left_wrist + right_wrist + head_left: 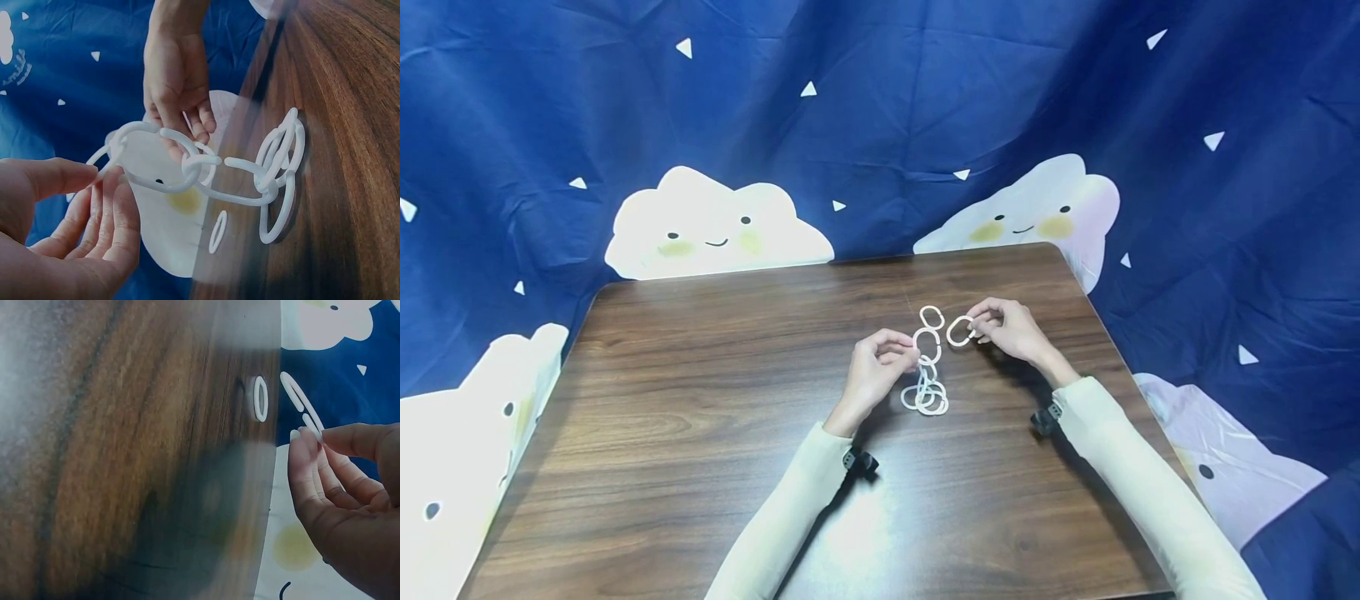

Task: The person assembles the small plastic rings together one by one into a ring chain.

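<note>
My left hand (876, 372) pinches a white plastic link at the upper end of a chain of links (164, 181). The chain hangs down from the fingertips, and its lower links lie in a small heap (931, 400) on the table. To the right, my right hand (1006, 327) pinches a single white C-shaped link (958, 332) between thumb and fingers, a narrow gap showing in its side (301, 406). That link is held above the table, apart from the chain. Another loose link (932, 317) lies flat on the table, beyond the chain.
A brown wood-grain table (700, 433) with rounded corners stretches under both arms. Blue cloth (880, 108) with white clouds and triangles hangs behind and beside it. Small black cameras are strapped at the left wrist (861, 463) and right wrist (1045, 419).
</note>
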Action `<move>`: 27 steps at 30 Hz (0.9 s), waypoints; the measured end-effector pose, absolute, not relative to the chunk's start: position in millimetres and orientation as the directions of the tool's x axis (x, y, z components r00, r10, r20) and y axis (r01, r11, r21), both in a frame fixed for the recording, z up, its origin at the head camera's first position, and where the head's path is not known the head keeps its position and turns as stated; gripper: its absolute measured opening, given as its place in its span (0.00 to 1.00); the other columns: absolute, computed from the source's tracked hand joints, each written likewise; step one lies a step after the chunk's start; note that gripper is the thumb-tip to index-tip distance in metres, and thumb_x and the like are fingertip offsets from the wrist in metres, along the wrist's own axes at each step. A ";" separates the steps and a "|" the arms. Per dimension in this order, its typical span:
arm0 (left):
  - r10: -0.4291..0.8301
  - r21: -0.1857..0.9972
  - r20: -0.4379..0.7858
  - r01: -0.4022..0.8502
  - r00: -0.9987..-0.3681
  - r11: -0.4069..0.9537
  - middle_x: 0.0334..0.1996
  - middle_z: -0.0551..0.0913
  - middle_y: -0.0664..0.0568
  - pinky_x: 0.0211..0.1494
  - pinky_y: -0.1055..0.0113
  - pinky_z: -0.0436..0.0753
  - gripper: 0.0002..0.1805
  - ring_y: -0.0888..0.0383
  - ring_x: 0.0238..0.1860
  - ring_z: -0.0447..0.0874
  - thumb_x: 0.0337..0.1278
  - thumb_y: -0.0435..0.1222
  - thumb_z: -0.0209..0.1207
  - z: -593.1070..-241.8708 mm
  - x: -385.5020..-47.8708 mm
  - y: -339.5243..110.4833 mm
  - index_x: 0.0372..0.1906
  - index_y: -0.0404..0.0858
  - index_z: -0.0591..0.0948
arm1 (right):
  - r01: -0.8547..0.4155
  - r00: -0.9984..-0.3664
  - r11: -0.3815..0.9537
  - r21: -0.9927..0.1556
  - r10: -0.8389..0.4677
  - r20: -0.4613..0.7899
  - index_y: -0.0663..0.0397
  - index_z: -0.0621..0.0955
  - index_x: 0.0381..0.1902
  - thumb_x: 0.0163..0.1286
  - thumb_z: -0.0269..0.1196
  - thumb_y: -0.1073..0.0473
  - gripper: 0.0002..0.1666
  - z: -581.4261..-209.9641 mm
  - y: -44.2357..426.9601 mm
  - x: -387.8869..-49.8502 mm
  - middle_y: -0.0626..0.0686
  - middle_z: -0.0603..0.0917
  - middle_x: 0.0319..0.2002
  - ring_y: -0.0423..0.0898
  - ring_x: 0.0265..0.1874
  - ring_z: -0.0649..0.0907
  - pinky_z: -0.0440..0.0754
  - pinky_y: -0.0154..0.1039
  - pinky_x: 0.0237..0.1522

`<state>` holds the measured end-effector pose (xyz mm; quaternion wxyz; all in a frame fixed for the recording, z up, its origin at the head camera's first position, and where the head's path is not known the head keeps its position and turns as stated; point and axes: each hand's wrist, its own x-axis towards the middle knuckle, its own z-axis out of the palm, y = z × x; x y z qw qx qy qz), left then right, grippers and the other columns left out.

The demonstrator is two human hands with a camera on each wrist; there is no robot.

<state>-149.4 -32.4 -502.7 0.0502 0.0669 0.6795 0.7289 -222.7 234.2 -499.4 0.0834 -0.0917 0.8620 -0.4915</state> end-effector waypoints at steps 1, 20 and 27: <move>0.163 0.997 0.029 0.017 -0.986 -0.071 0.41 0.88 0.28 0.48 0.54 0.93 0.11 0.25 0.45 0.88 0.61 0.26 0.67 -502.4 -149.1 -32.4 0.47 0.26 0.83 | -0.083 -0.969 0.502 -0.861 -0.241 -0.047 0.71 0.82 0.54 0.74 0.63 0.68 0.14 -498.3 233.5 -221.0 0.72 0.87 0.46 0.47 0.36 0.91 0.92 0.49 0.45; 0.155 0.995 0.027 0.012 -0.988 -0.097 0.39 0.88 0.30 0.47 0.56 0.93 0.11 0.33 0.41 0.91 0.61 0.24 0.67 -503.3 -146.5 -32.8 0.47 0.25 0.83 | -0.144 -0.970 0.464 -0.874 -0.241 0.032 0.67 0.83 0.51 0.73 0.67 0.65 0.13 -480.4 224.1 -193.6 0.72 0.88 0.45 0.50 0.36 0.92 0.92 0.37 0.41; 0.154 0.995 0.033 0.017 -0.988 -0.103 0.41 0.88 0.27 0.45 0.62 0.94 0.11 0.52 0.34 0.93 0.61 0.25 0.67 -501.8 -145.5 -33.1 0.47 0.24 0.82 | -0.168 -0.970 0.421 -0.892 -0.233 0.072 0.68 0.82 0.51 0.73 0.66 0.66 0.13 -476.8 223.2 -186.3 0.74 0.87 0.45 0.50 0.35 0.92 0.92 0.36 0.40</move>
